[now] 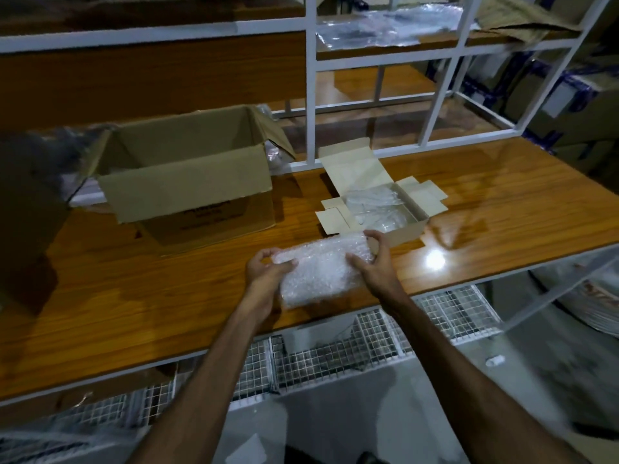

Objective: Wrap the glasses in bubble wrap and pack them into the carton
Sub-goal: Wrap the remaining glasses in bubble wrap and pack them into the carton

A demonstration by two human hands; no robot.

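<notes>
The bubble-wrapped bundle (320,272) lies at the bench's (502,202) near edge, its long axis running from near-left to far-right. The left hand (266,269) and right hand (375,261) grip its opposite ends. The open carton (187,182) stands well to the far left.

Carton (191,182) back-left on table (502,202); small open box (382,209) to its right; bubble-wrap bundle (321,269) before box, between both hands.
</notes>
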